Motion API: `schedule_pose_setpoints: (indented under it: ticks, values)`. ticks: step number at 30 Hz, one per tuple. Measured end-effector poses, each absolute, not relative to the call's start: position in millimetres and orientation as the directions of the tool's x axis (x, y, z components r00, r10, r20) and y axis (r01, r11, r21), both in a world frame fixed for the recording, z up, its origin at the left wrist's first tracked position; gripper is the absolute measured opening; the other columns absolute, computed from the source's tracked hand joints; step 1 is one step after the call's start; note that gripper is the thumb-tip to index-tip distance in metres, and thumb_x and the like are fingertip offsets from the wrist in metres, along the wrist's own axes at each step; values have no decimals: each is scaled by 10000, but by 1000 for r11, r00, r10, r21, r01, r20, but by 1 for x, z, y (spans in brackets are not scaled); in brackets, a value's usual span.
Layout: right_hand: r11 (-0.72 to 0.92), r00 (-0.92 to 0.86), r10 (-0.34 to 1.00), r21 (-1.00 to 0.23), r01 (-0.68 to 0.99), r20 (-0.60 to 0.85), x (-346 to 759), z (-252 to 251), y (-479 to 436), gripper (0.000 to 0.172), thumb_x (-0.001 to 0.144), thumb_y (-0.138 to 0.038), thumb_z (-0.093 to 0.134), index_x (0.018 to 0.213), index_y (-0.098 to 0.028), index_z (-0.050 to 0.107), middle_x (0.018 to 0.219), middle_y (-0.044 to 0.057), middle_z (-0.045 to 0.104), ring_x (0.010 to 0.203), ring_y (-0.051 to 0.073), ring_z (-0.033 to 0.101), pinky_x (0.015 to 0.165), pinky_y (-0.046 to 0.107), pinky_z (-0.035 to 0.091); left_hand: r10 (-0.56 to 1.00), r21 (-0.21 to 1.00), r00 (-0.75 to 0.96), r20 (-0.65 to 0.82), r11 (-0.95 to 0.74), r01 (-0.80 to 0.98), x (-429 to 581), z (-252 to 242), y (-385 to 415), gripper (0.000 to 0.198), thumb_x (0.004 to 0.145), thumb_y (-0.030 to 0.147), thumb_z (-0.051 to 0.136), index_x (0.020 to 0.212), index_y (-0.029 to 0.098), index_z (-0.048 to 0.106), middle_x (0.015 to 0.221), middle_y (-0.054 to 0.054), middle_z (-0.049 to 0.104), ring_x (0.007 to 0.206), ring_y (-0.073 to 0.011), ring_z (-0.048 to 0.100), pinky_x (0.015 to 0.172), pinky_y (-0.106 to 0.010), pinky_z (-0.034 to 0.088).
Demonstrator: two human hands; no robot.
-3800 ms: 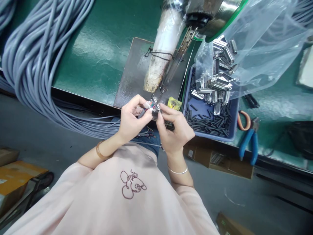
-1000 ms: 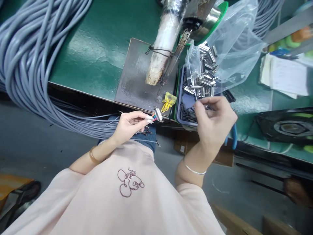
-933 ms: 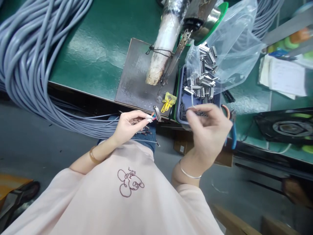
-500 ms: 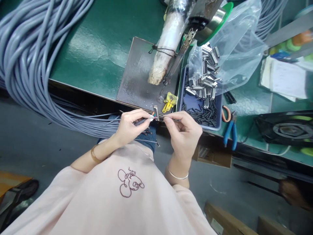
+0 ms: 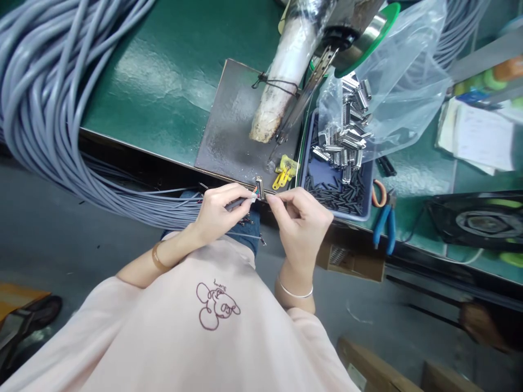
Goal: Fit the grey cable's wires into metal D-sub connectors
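Note:
My left hand pinches the end of a grey cable, whose thin coloured wires show at the fingertips. Those wires meet a small metal connector at the front edge of a dark metal plate. On the connector's right side, my right hand has thumb and forefinger pressed together; what lies between them is too small to make out. Just above the right fingertips lie yellow clips on the plate. A soldering iron points down at the plate beside a wrapped white tube.
Grey cables hang over the table's left side. A blue tray holds metal connectors and black sleeves, partly under a plastic bag. Blue-handled pliers, papers and a fan are to the right.
My right hand has moved slightly left, its fingertips closer to the connector. My left hand has barely moved. The bench items appear shifted slightly right in the view.

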State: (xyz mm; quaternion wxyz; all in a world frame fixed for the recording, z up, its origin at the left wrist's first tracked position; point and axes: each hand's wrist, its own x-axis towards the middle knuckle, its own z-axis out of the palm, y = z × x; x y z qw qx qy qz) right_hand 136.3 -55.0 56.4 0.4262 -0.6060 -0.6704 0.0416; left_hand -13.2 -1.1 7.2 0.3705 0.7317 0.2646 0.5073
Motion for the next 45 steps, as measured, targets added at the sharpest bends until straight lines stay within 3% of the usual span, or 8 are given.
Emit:
schedule_pose_setpoints:
  ticks: [7, 14, 20, 26, 29, 33, 37, 45]
  values:
    - [258, 101, 851, -577, 775, 516, 137, 55, -56, 135, 883, -73, 707, 804, -117, 607, 737, -20, 605, 624, 40, 498, 556, 213, 357, 804, 851, 356, 477, -524, 43, -15, 13, -3, 58, 814, -4, 676, 853, 35, 694, 783, -40, 697, 633, -45, 593, 592, -98, 447]
    - [275, 39, 841, -490, 827, 539, 134, 54, -51, 268, 907, -123, 702, 705, -113, 526, 645, -17, 515, 595, 47, 464, 582, 207, 376, 800, 855, 378, 466, -517, 39, -18, 12, -4, 81, 806, -18, 676, 854, 46, 666, 754, -17, 674, 609, -23, 552, 603, -69, 437]
    - [393, -169, 868, -439, 808, 467, 136, 54, -51, 189, 907, -137, 699, 767, -109, 574, 680, -14, 545, 595, 51, 489, 559, 209, 374, 795, 926, 479, 371, -353, -132, -20, 9, -6, 177, 882, 26, 615, 1059, 31, 615, 868, -60, 709, 669, -53, 647, 633, -91, 524]
    - [414, 359, 663, -722, 555, 657, 142, 51, -61, 233, 950, -95, 566, 1153, -198, 614, 772, -25, 547, 506, 20, 458, 441, 174, 317, 901, 976, 393, 182, -117, -182, -20, 11, -1, 109, 888, 147, 682, 916, 43, 664, 821, -70, 695, 529, -58, 608, 520, -121, 524]
    - [359, 380, 648, -705, 611, 660, 143, 45, -64, 296, 972, -35, 529, 1188, -224, 599, 923, -8, 696, 684, 60, 674, 581, 149, 515, 898, 973, 418, 141, -48, -224, -20, 15, 4, 111, 873, 152, 676, 905, 53, 638, 800, -73, 693, 507, -50, 582, 492, -119, 508]
    - [247, 266, 814, -721, 647, 517, 140, 33, -61, 136, 905, -52, 658, 984, -151, 609, 1028, 30, 732, 921, 116, 732, 826, 202, 607, 875, 971, 469, 120, -4, -241, -17, 18, 10, 124, 873, 176, 663, 897, 67, 610, 777, -73, 689, 471, -35, 535, 464, -114, 475]
    - [236, 292, 853, -818, 524, 433, 135, 23, -52, 102, 896, -83, 671, 867, -133, 586, 999, 37, 729, 904, 83, 719, 786, 150, 586, 888, 979, 428, 169, -103, -175, -10, 17, 15, 115, 882, 175, 658, 903, 65, 631, 736, -46, 661, 470, -33, 518, 441, -116, 431]
    - [285, 288, 781, -726, 626, 555, 135, 27, -36, 146, 892, -67, 651, 846, -141, 533, 1028, 58, 742, 936, 92, 727, 789, 143, 580, 810, 809, 246, 532, -572, 135, 3, 17, 28, 20, 868, 50, 652, 873, 33, 659, 740, -19, 650, 530, -8, 467, 504, -119, 378]
